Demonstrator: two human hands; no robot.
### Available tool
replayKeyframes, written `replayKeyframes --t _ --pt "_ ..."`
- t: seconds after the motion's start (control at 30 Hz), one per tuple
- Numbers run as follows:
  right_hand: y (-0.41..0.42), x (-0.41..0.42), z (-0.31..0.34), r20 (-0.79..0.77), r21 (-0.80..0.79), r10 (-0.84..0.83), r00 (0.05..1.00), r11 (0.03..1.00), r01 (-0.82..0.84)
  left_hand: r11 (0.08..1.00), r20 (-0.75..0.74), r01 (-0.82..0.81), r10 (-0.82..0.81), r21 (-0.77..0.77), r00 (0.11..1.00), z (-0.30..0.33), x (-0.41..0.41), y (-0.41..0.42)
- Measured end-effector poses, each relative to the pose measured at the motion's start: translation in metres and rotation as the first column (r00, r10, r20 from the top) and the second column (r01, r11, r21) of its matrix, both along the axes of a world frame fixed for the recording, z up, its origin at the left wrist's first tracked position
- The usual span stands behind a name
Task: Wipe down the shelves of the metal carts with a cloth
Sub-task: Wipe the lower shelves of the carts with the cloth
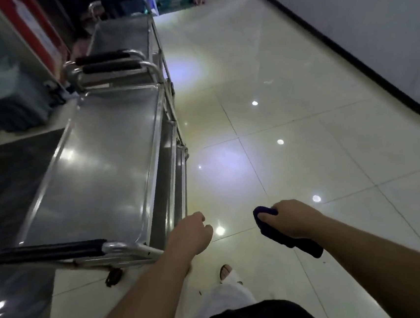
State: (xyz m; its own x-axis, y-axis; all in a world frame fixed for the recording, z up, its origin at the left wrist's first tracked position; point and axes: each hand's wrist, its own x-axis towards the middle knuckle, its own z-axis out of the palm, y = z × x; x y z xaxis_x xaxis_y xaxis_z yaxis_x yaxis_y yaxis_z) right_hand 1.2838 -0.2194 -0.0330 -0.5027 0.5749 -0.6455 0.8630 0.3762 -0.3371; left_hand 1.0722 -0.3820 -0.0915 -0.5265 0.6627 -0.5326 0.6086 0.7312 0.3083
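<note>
Two hands: right hand (293,218) grips the cloth (285,233), left hand (194,233) loosely curled, empty; sweep the near cart's top shelf (97,169) end to end

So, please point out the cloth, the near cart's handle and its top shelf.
cloth (288,238): head view, dark fold under the right hand.
handle (48,252): head view, black grip.
top shelf (97,174): head view, bare metal surface.
</note>
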Motion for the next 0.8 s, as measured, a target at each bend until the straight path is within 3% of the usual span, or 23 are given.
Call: replayKeyframes --t 0.33,0.5,0.67,0.8 --pt "0.099 -0.148 0.001 0.066 -0.028 0.266 0.962 0.964 -0.264 0.962 0.029 -0.274 0.274 -0.008 0.961 0.003 -0.103 0.044" --pt "0.132 -0.234 -0.013 0.093 -0.030 0.512 0.854 0.859 -0.511 0.880 0.055 -0.473 0.474 -0.036 0.879 -0.012 -0.115 0.039" --pt "0.154 -0.314 -0.040 0.084 -0.050 0.762 0.643 0.647 -0.761 0.728 0.003 -0.676 0.681 -0.116 0.732 -0.028 -0.114 0.050" --pt "0.173 -0.357 -0.046 0.026 -0.087 0.900 0.436 0.436 -0.895 0.474 0.057 -0.868 0.881 -0.150 0.471 -0.032 -0.098 0.074"
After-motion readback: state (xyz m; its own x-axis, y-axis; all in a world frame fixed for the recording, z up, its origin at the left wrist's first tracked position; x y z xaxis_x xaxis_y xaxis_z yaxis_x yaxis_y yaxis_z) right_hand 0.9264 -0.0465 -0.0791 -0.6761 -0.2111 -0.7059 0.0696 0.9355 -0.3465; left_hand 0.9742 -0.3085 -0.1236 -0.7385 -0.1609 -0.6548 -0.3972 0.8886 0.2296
